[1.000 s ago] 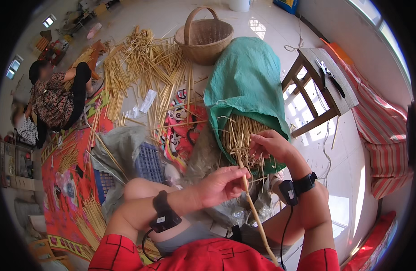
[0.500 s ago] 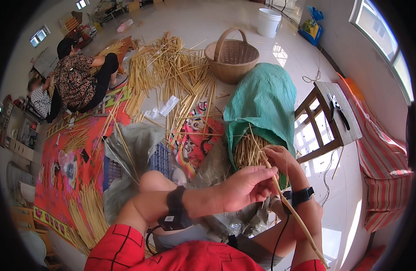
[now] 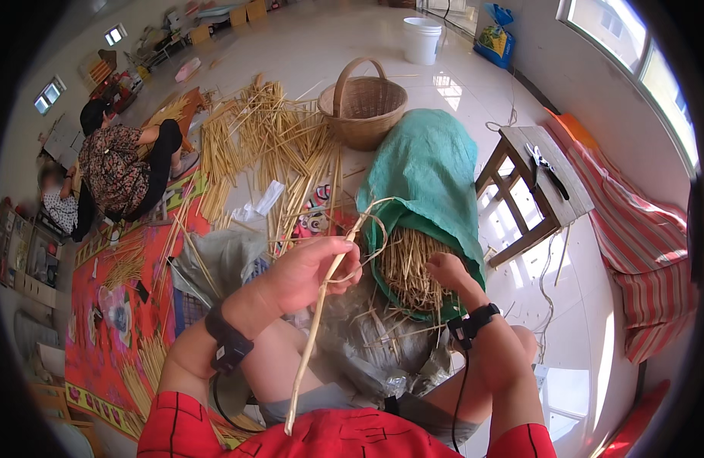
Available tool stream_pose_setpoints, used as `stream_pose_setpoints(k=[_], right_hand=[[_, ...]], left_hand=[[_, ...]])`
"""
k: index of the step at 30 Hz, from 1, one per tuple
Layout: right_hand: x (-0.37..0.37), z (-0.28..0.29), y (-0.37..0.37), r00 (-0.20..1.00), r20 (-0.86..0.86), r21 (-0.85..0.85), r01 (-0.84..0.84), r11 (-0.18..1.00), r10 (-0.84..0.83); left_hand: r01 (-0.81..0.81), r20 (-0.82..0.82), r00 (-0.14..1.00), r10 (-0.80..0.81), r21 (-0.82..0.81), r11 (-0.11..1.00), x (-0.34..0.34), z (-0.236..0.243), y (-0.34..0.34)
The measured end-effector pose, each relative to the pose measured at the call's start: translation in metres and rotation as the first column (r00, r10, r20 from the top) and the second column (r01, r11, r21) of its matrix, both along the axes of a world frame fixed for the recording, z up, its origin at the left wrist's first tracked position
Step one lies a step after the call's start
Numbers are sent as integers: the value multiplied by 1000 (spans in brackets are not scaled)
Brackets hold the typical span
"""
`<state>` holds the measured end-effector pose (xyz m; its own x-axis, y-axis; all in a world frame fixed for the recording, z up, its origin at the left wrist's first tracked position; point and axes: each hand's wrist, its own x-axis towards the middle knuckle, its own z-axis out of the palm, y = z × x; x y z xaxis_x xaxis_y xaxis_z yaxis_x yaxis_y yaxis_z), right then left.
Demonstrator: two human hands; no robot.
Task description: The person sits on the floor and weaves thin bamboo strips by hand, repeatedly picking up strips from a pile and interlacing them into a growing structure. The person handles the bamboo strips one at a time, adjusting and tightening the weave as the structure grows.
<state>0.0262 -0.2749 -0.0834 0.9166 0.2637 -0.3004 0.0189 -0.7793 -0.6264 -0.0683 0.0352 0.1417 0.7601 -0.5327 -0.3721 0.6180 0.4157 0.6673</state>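
My left hand [image 3: 315, 273] is closed round a long, pale stalk [image 3: 314, 343]. The stalk's thick end hangs down toward my lap, and its thin upper end curls in a loop above the fingers. My right hand [image 3: 448, 273], fingers curled in, is over the right side of a bundle of dry stalks [image 3: 410, 263]. What it grips, if anything, is hidden. The bundle lies with its ends showing at the mouth of a green woven sack [image 3: 424, 160]. Below it, crumpled clear plastic [image 3: 367, 347] lies between my legs.
A wicker basket [image 3: 363, 114] stands beyond the sack. Loose straw stalks [image 3: 276, 126] spread to its left. A wooden stool [image 3: 524, 198] with pliers [image 3: 547, 172] on top is at right. A person [image 3: 117, 164] sits far left by a red patterned mat [image 3: 92, 305].
My left hand has moved left and up with the stalk, whose curled tip now shows. My right hand has separated from it and rests over the bundle. The view has shifted slightly.
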Motion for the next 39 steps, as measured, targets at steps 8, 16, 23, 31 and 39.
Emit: stream_pose_setpoints(k=[8, 16, 23, 31, 39], right_hand=[[4, -53, -54, 990, -58, -239, -138, 961, 128], [17, -48, -71, 976, -153, -243, -192, 951, 158], [37, -85, -53, 979, 127, -116, 172, 978, -157], [63, -73, -47, 928, 345, -120, 194, 974, -143], [109, -96, -59, 944, 328, -302, 112, 947, -7]], left_hand=[[134, -72, 990, -118, 284, 949, 30, -59, 4], [138, -106, 988, -112, 283, 949, -18, 39, 38], [-72, 72, 997, 39, 557, 827, -27, 61, 73], [-164, 209, 977, 50, 573, 803, 119, -97, -13], [-296, 329, 944, -6, 857, 423, 169, -313, -109]])
